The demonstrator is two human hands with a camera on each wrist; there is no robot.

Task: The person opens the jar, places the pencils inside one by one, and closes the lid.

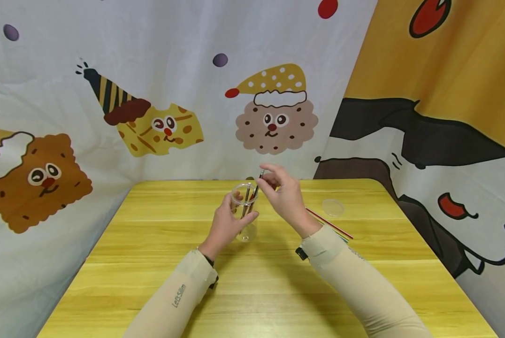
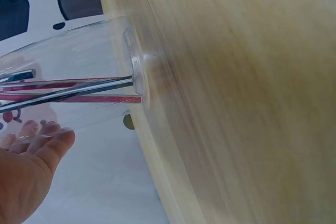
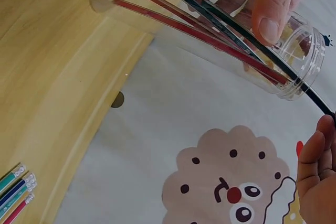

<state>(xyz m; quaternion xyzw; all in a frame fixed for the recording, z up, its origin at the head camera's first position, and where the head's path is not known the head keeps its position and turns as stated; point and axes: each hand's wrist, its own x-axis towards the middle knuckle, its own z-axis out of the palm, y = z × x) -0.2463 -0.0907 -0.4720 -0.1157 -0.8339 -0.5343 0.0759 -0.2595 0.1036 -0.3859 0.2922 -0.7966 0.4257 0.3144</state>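
Clear plastic jar [image 2: 84, 51], wide-mouthed and threaded at the neck, appears to stand on the wooden table [image 1: 130, 267] in front of me, and my left hand [image 1: 225, 224] holds it: thumb across the near side, fingers curved round the far side, visible through the wall. I grip below the rim, I think, so the opening is free and the jar doesn't tip. My right hand [image 1: 284, 197] pinches 1 dark pencil [image 3: 283, 66] near its top end, between thumb and index finger; how the other fingers lie I can't fully tell. Holding it that high leaves its length free to slant through the mouth, its lower end inside the jar but short of the base. 2 red pencils [image 3: 184, 32] and 1 other dark pencil [image 2: 84, 91] lean in there, reaching down to the bottom or near it, tilted because the jar is far wider than they are. To my right lie loose pencils [image 3: 16, 191], at least 4 by their ends, handy for that hand, I judge. Beyond them is a clear disc [image 1: 333, 208], probably the lid, off so the mouth is uncovered.
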